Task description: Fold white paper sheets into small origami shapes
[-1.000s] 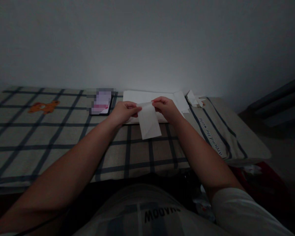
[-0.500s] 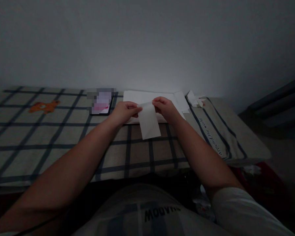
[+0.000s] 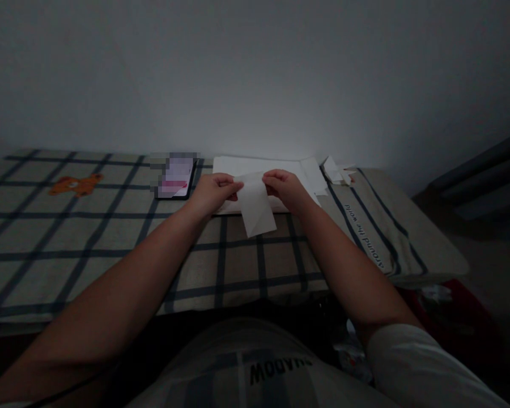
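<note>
Folded paper slip (image 3: 257,207): I see it lifted slightly since a second ago.
Left hand (image 3: 212,192): fingers pinch its top edge, before the paper stack (image 3: 255,165).
Right hand (image 3: 285,187): pinches likewise.

We record a thin white paper strip (image 3: 257,207) — matt, smooth, creased at its lower end. The stacked sheets (image 3: 255,169) behind it look like the same matt paper. The checked cover (image 3: 110,238) is woven cloth, soft and dull. The phone (image 3: 176,177) shows a glossy screen.
</note>
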Demonstrator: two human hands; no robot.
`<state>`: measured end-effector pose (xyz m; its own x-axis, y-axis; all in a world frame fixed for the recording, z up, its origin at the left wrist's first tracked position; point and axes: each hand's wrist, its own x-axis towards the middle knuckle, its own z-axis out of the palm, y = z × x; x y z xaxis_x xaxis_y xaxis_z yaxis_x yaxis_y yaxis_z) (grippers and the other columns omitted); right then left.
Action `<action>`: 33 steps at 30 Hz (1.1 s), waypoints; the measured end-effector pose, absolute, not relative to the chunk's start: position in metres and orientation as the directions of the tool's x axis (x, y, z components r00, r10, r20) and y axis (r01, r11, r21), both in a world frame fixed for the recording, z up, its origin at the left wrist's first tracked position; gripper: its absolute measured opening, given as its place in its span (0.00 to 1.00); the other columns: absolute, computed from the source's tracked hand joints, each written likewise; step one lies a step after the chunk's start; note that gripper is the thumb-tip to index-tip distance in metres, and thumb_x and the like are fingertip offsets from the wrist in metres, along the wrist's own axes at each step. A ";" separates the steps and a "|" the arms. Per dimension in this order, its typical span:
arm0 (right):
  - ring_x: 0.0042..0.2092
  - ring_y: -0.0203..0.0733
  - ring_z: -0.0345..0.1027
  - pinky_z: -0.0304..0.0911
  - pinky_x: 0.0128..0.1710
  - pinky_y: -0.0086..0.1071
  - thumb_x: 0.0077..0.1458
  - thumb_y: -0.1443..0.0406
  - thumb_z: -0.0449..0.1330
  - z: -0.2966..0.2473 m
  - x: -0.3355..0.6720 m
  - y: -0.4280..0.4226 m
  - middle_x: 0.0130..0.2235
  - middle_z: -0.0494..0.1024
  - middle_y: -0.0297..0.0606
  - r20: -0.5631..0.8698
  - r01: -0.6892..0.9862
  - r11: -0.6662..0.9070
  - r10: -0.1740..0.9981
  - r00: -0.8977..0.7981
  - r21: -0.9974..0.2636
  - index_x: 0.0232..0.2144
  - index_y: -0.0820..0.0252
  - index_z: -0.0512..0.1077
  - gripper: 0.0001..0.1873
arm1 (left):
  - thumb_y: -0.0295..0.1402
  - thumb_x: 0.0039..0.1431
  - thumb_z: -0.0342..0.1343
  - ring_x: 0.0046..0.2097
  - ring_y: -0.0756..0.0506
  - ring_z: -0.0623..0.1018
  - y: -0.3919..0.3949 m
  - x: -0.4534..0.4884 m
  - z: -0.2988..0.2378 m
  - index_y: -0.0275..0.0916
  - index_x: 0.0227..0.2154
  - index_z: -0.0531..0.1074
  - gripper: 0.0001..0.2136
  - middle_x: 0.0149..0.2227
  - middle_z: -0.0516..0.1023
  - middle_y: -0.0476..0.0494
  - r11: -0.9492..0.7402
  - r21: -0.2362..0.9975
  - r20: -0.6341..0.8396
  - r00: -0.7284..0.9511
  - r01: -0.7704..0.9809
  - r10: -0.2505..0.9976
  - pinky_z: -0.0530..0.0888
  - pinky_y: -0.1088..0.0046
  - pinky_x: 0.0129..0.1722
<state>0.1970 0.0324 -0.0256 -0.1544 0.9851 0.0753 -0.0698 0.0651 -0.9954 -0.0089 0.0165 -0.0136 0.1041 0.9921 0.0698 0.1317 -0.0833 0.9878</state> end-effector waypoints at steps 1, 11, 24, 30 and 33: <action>0.31 0.34 0.66 0.65 0.35 0.33 0.42 0.59 0.67 -0.026 0.197 0.033 0.28 0.72 0.31 0.077 -0.058 0.069 0.986 -0.146 -0.996 0.29 0.59 0.73 0.12 | 0.36 0.45 0.67 0.26 0.51 0.75 0.016 -0.008 -0.013 0.37 0.22 0.73 0.10 0.23 0.76 0.48 -0.061 0.991 0.047 0.111 0.121 0.993 0.73 0.74 0.30; 0.32 0.37 0.67 0.65 0.35 0.34 0.45 0.59 0.67 -0.019 0.197 0.023 0.29 0.77 0.35 0.128 0.146 0.163 0.966 -0.225 -0.976 0.28 0.60 0.76 0.10 | 0.42 0.44 0.69 0.31 0.49 0.76 0.016 -0.009 -0.017 0.36 0.30 0.80 0.14 0.30 0.81 0.44 -0.137 0.982 0.110 0.189 0.133 0.976 0.72 0.74 0.32; 0.30 0.37 0.64 0.58 0.32 0.33 0.49 0.58 0.65 -0.028 0.199 0.027 0.28 0.76 0.34 0.138 0.266 0.219 0.947 -0.291 -0.939 0.29 0.59 0.77 0.10 | 0.40 0.45 0.68 0.27 0.50 0.72 0.015 -0.007 -0.018 0.38 0.28 0.78 0.12 0.26 0.78 0.48 -0.140 0.969 0.098 0.201 0.204 0.975 0.66 0.76 0.27; 0.31 0.38 0.65 0.60 0.34 0.34 0.50 0.57 0.65 -0.031 0.196 0.027 0.29 0.77 0.34 0.185 0.286 0.293 0.918 -0.351 -0.912 0.30 0.58 0.78 0.11 | 0.41 0.49 0.65 0.26 0.50 0.71 0.008 -0.005 -0.016 0.38 0.27 0.79 0.11 0.25 0.78 0.47 -0.209 0.933 0.145 0.228 0.292 0.963 0.64 0.76 0.25; 0.32 0.38 0.66 0.61 0.35 0.34 0.51 0.57 0.64 -0.029 0.195 0.024 0.29 0.77 0.34 0.205 0.302 0.325 0.907 -0.367 -0.896 0.30 0.58 0.78 0.10 | 0.42 0.50 0.65 0.28 0.50 0.71 0.006 -0.004 -0.017 0.38 0.27 0.79 0.11 0.26 0.78 0.47 -0.249 0.916 0.190 0.209 0.313 0.959 0.65 0.75 0.25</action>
<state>0.1954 0.0244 -0.0292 -0.3673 0.9072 0.2054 0.3020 0.3251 -0.8961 -0.0042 0.0056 -0.0171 0.2090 0.9593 0.1897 0.3130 -0.2494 0.9164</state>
